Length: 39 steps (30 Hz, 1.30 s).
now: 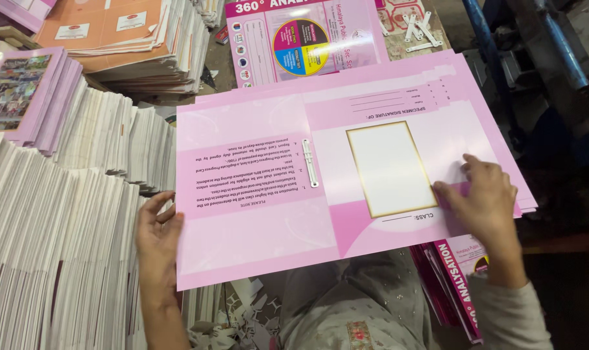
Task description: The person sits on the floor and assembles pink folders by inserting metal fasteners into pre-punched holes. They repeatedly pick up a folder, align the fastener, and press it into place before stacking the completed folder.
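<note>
A large pink printed card sheet (255, 227) lies open in front of me, with a white gold-framed rectangle (388, 168) on its right half and a white metal file clip (310, 163) along its middle fold. My left hand (157, 236) grips the sheet's left edge, thumb on top. On the right half, beside the white rectangle, my right hand (482, 194) presses flat with the fingers spread. Several more pink sheets (525, 194) lie stacked under it, their edges showing at the right.
Tall stacks of white-edged sheets (54, 233) fill the left side. Orange folders (122, 39) are piled at the top left. A pink printed sheet with a colour wheel (301, 45) lies behind. Loose white metal clips (419, 29) sit at the top; paper scraps (242, 317) lie below.
</note>
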Available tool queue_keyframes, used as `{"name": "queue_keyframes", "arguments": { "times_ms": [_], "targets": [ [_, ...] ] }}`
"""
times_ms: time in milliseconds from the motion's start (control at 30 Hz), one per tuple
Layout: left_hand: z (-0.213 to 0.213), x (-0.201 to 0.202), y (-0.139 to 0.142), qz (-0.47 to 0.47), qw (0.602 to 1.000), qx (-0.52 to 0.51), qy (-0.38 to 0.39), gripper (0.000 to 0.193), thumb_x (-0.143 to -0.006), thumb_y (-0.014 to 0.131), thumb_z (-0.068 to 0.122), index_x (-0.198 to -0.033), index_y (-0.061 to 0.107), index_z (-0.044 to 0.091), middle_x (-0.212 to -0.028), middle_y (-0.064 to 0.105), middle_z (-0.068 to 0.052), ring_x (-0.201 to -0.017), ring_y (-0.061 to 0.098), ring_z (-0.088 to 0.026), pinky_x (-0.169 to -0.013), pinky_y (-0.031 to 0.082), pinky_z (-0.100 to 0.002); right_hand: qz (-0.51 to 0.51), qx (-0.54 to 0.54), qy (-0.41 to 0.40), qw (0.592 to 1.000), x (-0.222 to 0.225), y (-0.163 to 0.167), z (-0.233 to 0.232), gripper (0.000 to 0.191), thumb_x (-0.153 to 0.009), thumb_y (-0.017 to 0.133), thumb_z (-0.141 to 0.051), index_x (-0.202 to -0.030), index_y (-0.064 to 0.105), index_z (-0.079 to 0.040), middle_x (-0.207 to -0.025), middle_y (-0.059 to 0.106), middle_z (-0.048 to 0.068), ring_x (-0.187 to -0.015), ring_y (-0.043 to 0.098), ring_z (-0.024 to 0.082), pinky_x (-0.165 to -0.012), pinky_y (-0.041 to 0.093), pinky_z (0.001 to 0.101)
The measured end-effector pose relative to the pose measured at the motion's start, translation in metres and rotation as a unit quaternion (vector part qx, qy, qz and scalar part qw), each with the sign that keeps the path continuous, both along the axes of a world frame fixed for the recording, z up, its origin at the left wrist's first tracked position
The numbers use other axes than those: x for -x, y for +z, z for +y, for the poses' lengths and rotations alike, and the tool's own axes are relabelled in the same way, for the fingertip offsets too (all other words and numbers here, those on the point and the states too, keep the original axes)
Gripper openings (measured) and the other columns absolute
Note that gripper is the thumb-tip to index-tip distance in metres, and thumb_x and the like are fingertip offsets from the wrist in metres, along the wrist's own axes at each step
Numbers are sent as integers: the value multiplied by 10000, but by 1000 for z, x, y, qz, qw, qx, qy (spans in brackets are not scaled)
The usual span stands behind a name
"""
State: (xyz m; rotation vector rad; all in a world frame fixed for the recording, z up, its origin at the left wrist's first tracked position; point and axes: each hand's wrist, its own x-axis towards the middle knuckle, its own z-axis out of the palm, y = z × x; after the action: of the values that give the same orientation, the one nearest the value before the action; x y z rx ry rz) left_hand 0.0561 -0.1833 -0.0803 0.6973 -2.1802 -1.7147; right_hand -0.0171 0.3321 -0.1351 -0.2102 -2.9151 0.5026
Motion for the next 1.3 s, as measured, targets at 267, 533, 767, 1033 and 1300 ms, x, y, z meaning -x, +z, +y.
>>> {"name": "queue_keyframes", "arguments": {
  "times_ms": [267, 533, 767, 1033, 1300],
  "targets": [
    [-2, -2, -9, 110, 984, -110, -83, 551, -905, 628, -24, -1435, 478, -60, -1373, 608, -211, -1247, 629, -247, -1012, 555, -333, -35, 519, 41, 853, 26, 17, 56, 377, -916, 750, -112, -1232, 685, 83, -1050, 733, 151, -895, 696, 181, -803, 567, 287],
    [29, 2, 12, 10, 976, -181, -117, 580, -993, 526, 196, -1494, 428, -80, -1275, 656, -310, -1137, 670, -332, -965, 566, -402, -7, 525, 175, 833, 15, 116, 48, 415, -1039, 583, -247, -1352, 588, 26, -1193, 647, 183, -1028, 649, 213, -855, 553, 359],
    [91, 27, 1, 106, 833, -487, -242, 748, -1046, 382, 530, -1549, 420, -22, -1500, 547, -183, -1363, 509, -255, -1156, 434, -401, -115, 173, 571, 794, -1, 109, -149, 858, -987, 630, -365, -1616, 192, 19, -1697, 96, 242, -1544, 35, 383, -1193, 52, 583],
    [95, 29, 5, 157, 854, -458, -190, 515, -1008, 604, 170, -1481, 450, 37, -1416, 591, -110, -1295, 576, -255, -1084, 498, -490, 71, 105, 394, 910, -16, 81, -133, 915, -795, 800, -393, -1542, 397, -52, -1611, 239, 331, -1475, 232, 456, -1174, 252, 559],
    [136, 108, -2, 347, 895, -151, -237, 545, -1069, 616, 139, -1546, 389, 4, -1377, 556, -145, -1260, 561, -253, -1120, 505, -483, 41, 589, 287, 754, 111, 142, -80, 733, -938, 728, -214, -1536, 326, -79, -1340, 612, 223, -1115, 693, 296, -853, 599, 458]
  ]
}}
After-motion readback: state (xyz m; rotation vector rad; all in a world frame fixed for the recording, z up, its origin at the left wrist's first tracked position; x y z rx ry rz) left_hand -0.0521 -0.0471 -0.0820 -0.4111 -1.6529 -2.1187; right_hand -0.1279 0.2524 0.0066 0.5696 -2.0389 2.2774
